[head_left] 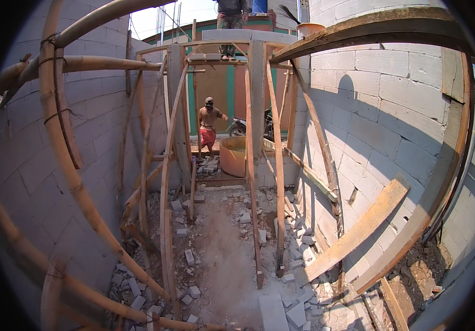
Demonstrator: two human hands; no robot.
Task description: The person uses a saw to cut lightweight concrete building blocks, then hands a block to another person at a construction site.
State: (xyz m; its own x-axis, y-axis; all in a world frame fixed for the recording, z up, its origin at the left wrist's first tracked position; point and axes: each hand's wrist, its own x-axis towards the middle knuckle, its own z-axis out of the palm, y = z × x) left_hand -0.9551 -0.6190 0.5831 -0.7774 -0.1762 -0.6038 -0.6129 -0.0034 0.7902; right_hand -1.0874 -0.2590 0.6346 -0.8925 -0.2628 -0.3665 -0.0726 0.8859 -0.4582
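Neither my left hand nor my right hand shows in the head view, and no forearm comes in from the lower edge. Closest to me on the left are bamboo poles (72,171), tied together with dark cord. A thick wooden beam (370,34) crosses the upper right, near a curved-looking upright board (433,212). Below it, a wide plank (359,229) leans against the block wall (381,129). What my hands hold or touch cannot be seen.
Slanting wooden props (251,182) stand between me and the doorway. Broken white blocks (189,257) litter the dirt floor (221,243). Beyond the opening are a person (210,126), a round orange tub (233,156) and a motorcycle (238,128). Another person's legs (229,22) show above the lintel.
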